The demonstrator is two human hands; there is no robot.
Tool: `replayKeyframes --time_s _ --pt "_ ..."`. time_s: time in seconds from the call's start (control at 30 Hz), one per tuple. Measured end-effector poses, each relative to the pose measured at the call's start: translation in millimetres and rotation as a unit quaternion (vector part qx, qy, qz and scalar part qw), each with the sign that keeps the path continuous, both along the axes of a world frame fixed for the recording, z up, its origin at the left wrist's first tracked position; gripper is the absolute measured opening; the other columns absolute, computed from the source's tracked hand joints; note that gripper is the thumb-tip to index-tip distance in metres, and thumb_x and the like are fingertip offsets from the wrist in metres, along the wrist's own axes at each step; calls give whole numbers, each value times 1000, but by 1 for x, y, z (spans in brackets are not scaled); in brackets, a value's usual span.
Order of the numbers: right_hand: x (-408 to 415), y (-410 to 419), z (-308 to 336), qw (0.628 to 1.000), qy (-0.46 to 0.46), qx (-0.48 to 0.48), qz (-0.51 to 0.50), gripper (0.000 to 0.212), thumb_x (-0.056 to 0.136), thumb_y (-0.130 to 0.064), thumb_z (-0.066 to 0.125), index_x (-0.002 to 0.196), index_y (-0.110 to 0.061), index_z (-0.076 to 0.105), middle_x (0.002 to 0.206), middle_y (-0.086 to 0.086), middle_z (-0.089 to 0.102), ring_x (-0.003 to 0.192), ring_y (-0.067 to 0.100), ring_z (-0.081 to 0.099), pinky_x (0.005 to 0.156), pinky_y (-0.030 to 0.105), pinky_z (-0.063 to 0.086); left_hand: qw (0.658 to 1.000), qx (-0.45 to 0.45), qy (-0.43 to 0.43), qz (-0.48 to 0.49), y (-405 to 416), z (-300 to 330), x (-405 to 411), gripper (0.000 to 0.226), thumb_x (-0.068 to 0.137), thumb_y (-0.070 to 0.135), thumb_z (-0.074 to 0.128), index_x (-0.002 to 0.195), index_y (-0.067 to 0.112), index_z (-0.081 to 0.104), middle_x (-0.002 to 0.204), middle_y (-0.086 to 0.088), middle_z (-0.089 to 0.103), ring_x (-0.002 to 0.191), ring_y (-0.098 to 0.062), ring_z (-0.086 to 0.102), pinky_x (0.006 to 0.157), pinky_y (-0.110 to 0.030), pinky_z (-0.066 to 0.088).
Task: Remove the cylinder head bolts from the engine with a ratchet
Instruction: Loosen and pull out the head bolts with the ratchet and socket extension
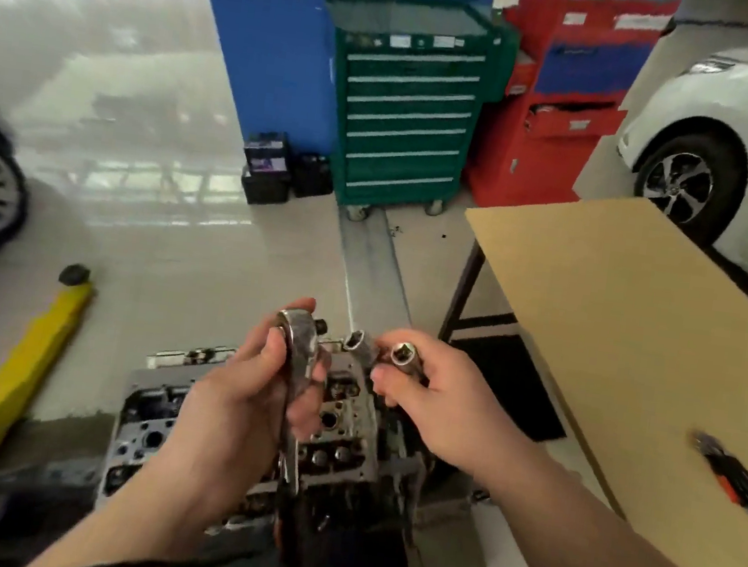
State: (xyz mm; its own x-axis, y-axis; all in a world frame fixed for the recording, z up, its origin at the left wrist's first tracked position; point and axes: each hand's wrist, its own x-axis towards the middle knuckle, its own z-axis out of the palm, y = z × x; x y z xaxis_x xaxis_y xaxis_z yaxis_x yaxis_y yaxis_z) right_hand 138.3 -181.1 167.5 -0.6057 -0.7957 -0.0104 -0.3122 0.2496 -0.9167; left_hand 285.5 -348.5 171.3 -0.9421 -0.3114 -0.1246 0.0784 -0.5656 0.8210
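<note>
The engine's cylinder head [343,439] sits low at the centre, grey and oily, partly hidden behind both hands. My left hand [235,398] grips a steel ratchet [298,368] near its head, held upright above the engine, with the square drive pointing right. My right hand [434,394] holds two metal sockets side by side, one socket [358,342] nearer the ratchet and another socket [403,355] closer to my palm, open ends facing up. The ratchet's drive and the sockets are apart.
A table covered in cardboard [638,339] stands at the right, with a dark and orange tool [730,477] lying on it. A green tool chest [406,117] and a red cabinet [564,99] stand behind. A yellow lift arm [17,371] lies left. Cars flank both sides.
</note>
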Motion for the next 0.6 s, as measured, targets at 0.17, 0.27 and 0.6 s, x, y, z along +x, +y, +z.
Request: replayKeyframes --time_s 0.17,0.27,0.6 --pt "59 -68 14 991 114 0 65 15 92 -50 63 107 -53 60 89 -14 68 68 1 61 62 10 45 997 62 44 4 -40 1 72 38 94 36 74 122 20 54 87 -14 52 57 -20 36 54 -32 34" --pt "84 -91 12 987 147 -1 70 21 97 -38 68 109 -53 60 88 -13 67 73 5 63 63 15 48 995 84 55 12 -58 -7 100 34 96 33 71 123 21 55 85 -12 52 56 -19 36 54 -32 32" --pt "94 -111 -2 876 455 -37 158 18 95 -15 68 111 -14 75 91 -11 67 79 11 60 78 32 43 994 62 89 10 -76 -62 137 25 105 25 54 129 16 52 83 -16 50 54 -21 30 51 -33 28"
